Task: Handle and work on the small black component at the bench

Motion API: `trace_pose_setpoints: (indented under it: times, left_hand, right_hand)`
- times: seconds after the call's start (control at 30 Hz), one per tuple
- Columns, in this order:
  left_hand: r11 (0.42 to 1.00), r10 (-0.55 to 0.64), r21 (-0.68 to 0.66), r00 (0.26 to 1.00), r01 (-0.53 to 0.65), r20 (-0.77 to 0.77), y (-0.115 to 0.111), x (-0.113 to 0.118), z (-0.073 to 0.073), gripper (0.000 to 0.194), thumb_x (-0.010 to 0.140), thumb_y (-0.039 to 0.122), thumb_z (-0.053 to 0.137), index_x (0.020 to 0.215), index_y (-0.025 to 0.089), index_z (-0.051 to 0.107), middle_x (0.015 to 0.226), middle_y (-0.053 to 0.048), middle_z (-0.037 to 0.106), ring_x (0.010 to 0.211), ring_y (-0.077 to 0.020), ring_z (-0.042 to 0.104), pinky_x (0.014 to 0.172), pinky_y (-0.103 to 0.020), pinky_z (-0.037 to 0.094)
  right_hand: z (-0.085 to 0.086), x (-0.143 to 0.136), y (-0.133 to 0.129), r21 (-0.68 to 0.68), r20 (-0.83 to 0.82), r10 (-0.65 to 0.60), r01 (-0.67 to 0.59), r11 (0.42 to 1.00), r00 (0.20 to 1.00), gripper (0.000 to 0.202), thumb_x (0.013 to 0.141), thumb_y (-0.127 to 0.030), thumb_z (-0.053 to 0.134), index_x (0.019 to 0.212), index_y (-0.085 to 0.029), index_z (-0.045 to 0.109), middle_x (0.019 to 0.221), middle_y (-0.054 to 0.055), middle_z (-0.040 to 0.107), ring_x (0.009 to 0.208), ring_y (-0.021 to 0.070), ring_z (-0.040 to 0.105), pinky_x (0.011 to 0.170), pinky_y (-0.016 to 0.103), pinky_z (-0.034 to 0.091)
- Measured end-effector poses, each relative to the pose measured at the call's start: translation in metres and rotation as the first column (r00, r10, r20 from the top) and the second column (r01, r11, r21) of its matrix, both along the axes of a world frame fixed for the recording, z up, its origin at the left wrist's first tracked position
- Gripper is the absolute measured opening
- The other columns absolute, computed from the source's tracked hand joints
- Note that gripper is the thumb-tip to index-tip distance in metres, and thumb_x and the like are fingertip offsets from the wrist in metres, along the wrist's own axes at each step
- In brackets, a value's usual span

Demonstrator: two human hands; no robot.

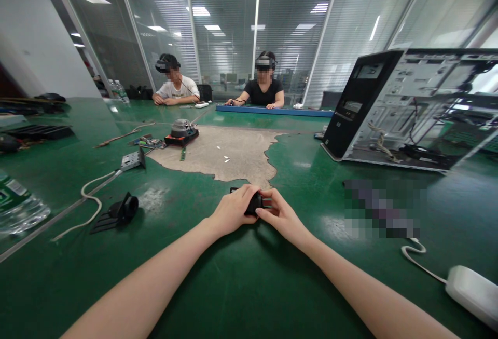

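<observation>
Between my hands, just above the green tabletop (218,271), is a small black part (254,204), mostly covered by fingers, so its kind cannot be made out. My left hand (233,206) wraps over its left side and top. From the right, my right hand (282,214) grips it between thumb and fingertips. A dark edge of the part shows beyond my left fingers. Farther off lies a bare, worn patch (241,147) of the table, with small white scraps (226,159) on it.
An open computer case (361,105) stands at right. Nearer are a pixelated object (383,209) and a white power brick (472,292). Left are a black plastic bracket (119,212), a pale cable (91,199), a water bottle (19,204) and a fan cooler (182,131). Two people sit opposite.
</observation>
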State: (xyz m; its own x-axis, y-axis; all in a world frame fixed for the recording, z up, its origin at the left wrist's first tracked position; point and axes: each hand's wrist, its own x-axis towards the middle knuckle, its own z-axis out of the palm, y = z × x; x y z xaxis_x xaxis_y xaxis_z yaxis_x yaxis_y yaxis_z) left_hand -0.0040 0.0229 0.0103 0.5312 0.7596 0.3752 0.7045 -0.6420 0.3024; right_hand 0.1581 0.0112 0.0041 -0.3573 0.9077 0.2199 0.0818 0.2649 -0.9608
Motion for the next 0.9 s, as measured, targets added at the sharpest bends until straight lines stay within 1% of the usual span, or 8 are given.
trace_pose_setpoints:
  times: [0.07, 0.2, 0.33, 0.47, 0.6, 0.77, 0.9]
  left_hand:
    - [1.0, -0.001, 0.003, 1.0, 0.001, 0.003, -0.0002, -0.0002, -0.0001, 0.06, 0.063, 0.02, 0.062, 0.115, 0.023, 0.03, 0.113, -0.005, 0.047, 0.096, -0.0214, 0.051, 0.077, -0.033, 0.044]
    - [1.0, 0.004, 0.01, 1.0, -0.004, 0.018, 0.0, -0.0002, -0.0003, 0.058, 0.065, 0.022, 0.061, 0.115, 0.023, 0.031, 0.112, -0.005, 0.047, 0.096, -0.0212, 0.052, 0.077, -0.032, 0.044]
    - [1.0, 0.01, 0.001, 1.0, -0.01, 0.012, 0.0005, -0.0003, 0.0003, 0.06, 0.063, 0.021, 0.063, 0.114, 0.022, 0.031, 0.113, -0.005, 0.047, 0.096, -0.0212, 0.051, 0.077, -0.032, 0.044]
    - [1.0, 0.003, -0.007, 1.0, -0.003, 0.015, 0.0005, -0.0006, 0.0006, 0.063, 0.062, 0.019, 0.063, 0.115, 0.023, 0.031, 0.113, -0.005, 0.047, 0.098, -0.0213, 0.05, 0.079, -0.032, 0.043]
    - [1.0, 0.0, -0.012, 1.0, 0.0, 0.02, -0.0001, -0.0006, 0.0008, 0.063, 0.062, 0.017, 0.063, 0.115, 0.023, 0.03, 0.113, -0.005, 0.046, 0.098, -0.0217, 0.051, 0.078, -0.033, 0.043]
    - [1.0, -0.002, -0.013, 1.0, 0.002, 0.019, -0.001, -0.0004, 0.0021, 0.061, 0.063, 0.02, 0.063, 0.115, 0.023, 0.031, 0.113, -0.005, 0.047, 0.096, -0.0215, 0.051, 0.076, -0.033, 0.044]
    - [1.0, 0.006, -0.012, 1.0, -0.006, 0.02, -0.0011, 0.0, 0.002, 0.061, 0.063, 0.021, 0.063, 0.115, 0.022, 0.031, 0.113, -0.005, 0.047, 0.097, -0.0212, 0.051, 0.078, -0.033, 0.044]
  right_hand:
    - [-0.0007, 0.0002, -0.0001, 0.007, -0.027, 0.01, -0.01, 1.0, 1.0, 0.023, 0.074, -0.027, 0.056, 0.094, -0.022, 0.045, 0.091, 0.001, 0.053, 0.087, 0.0143, 0.054, 0.073, 0.028, 0.048]
    - [-0.0042, -0.0004, 0.0018, 0.021, -0.054, -0.007, 0.008, 1.0, 0.998, 0.018, 0.077, -0.029, 0.052, 0.092, -0.022, 0.046, 0.092, 0.001, 0.052, 0.083, 0.0129, 0.054, 0.07, 0.027, 0.049]
    - [-0.0055, -0.0017, 0.0028, 0.018, -0.036, -0.022, 0.023, 1.0, 0.999, 0.023, 0.077, -0.03, 0.053, 0.097, -0.022, 0.046, 0.097, 0.003, 0.053, 0.087, 0.0141, 0.054, 0.074, 0.029, 0.049]
    - [-0.0017, -0.0021, 0.0012, 0.004, 0.009, -0.05, 0.05, 0.999, 0.999, 0.029, 0.076, -0.031, 0.052, 0.103, -0.021, 0.046, 0.104, 0.005, 0.052, 0.09, 0.0152, 0.054, 0.078, 0.031, 0.048]
    - [0.002, -0.0017, -0.0018, 0.01, 0.004, -0.019, 0.019, 1.0, 1.0, 0.024, 0.076, -0.029, 0.054, 0.097, -0.021, 0.047, 0.096, 0.003, 0.054, 0.089, 0.0152, 0.055, 0.078, 0.03, 0.048]
    - [-0.0003, -0.0016, -0.0017, 0.03, -0.029, -0.024, 0.024, 0.999, 0.999, 0.017, 0.078, -0.03, 0.051, 0.092, -0.022, 0.047, 0.094, 0.002, 0.053, 0.087, 0.014, 0.055, 0.072, 0.027, 0.05]
    - [-0.003, -0.0019, 0.0006, 0.021, -0.022, -0.027, 0.028, 0.999, 0.999, 0.02, 0.077, -0.03, 0.052, 0.095, -0.022, 0.046, 0.096, 0.003, 0.053, 0.086, 0.0139, 0.055, 0.073, 0.029, 0.049]
